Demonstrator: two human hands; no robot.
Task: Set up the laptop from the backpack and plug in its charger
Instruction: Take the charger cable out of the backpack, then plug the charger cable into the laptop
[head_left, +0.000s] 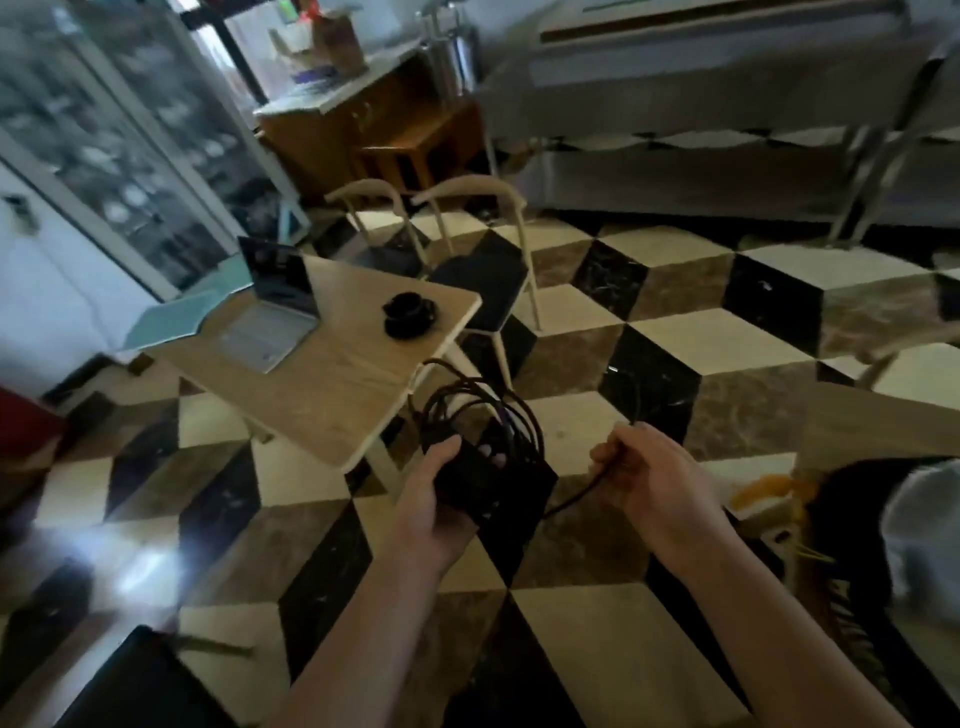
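An open silver laptop (272, 317) stands on the left part of a small wooden table (332, 400), screen dark. My left hand (434, 506) grips the black charger brick (491, 480), with loops of its black cable (483, 402) bunched above it. My right hand (647, 467) holds a strand of that cable (576, 499) running from the brick. Both hands are over the floor, in front of the table's near right corner. A dark backpack (883, 519) lies at the right edge, partly cut off.
A black cup on a saucer (409, 312) sits on the table's right side. Two pale chairs (467, 260) stand behind the table. A glass cabinet (119, 140) is at the left, a steel counter (701, 93) at the back. The floor is checkered tile (675, 338).
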